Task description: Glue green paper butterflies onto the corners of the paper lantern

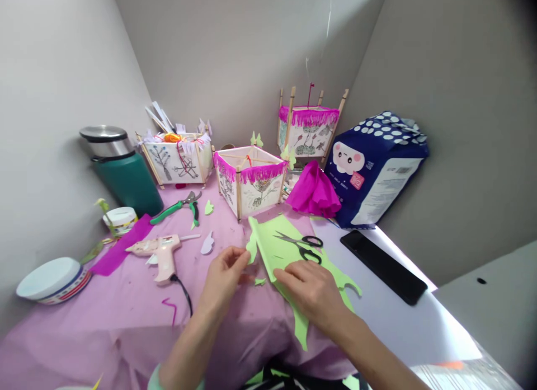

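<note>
My left hand [226, 272] is closed in a pinch on a small green paper cutout [252, 247] with a wavy edge. Just to its right, my right hand [310, 289] has its fingers closed on the lower end of the folded edge of a light green paper sheet [272, 233]. Black-handled scissors [300, 245] lie on that sheet with their blades apart, beyond my right hand. A small green scrap [259, 281] rests on the pink cloth between my hands. Farther back stands a paper lantern [260, 194] with a magenta fringe and green paper butterflies at its corners.
On the left are a glue gun [164, 255], green pruning shears [178, 207], a bowl [54, 281] and a green bottle [126, 174]. Two more lanterns [178, 160] [310, 135] stand behind. Magenta paper [314, 191], a blue bag [373, 166] and a black phone [382, 266] are to the right.
</note>
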